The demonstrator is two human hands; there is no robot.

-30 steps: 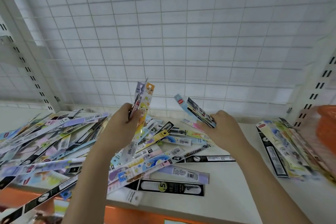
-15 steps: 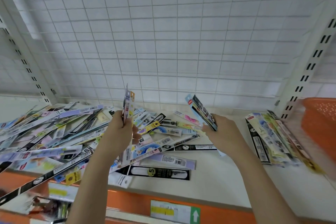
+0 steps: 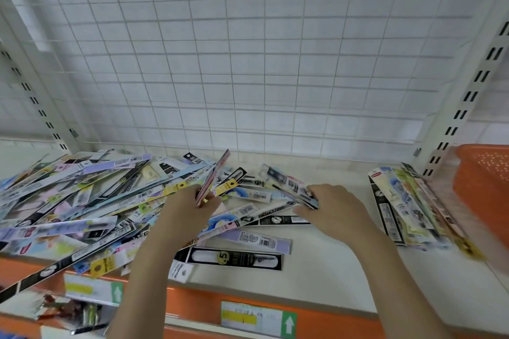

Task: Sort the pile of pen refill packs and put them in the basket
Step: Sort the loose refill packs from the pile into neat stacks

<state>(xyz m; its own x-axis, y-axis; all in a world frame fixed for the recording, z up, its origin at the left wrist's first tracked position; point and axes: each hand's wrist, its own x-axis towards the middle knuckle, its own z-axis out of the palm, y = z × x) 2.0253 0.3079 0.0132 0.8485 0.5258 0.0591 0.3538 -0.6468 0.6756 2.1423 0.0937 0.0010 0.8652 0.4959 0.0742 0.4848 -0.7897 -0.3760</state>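
Holding a thin bunch of pinkish refill packs (image 3: 213, 177) edge-on, the left hand (image 3: 187, 215) has its fingers curled round the lower end, so the packs stand tilted up and away over the pile. The right hand (image 3: 334, 210) pinches a second bunch of packs (image 3: 289, 186) with black-and-blue printing; these lean to the left and far side from its thumb and fingers, and how many there are is hard to tell through the blur.

A big loose pile of pen refill packs (image 3: 82, 201) covers the left half of the white shelf (image 3: 330, 270), spilling past its near edge at the left. Near the middle, just on the near side of the hands, lie a black pack (image 3: 234, 257) marked with a yellow dot and a lilac pack (image 3: 261, 241) with a barcode, the two overlapping slightly. Well to the right, apart from the pile, a sorted stack of packs (image 3: 405, 209) lies in a rough row running near to far. Just beside it, at the right edge, sits the orange basket (image 3: 484, 192), only partly in view.

Behind everything stands a white wire grid panel (image 3: 248, 63), flanked by slotted uprights (image 3: 465, 96). An orange shelf front (image 3: 330, 319) carries a price label (image 3: 259, 318) with a green arrow.
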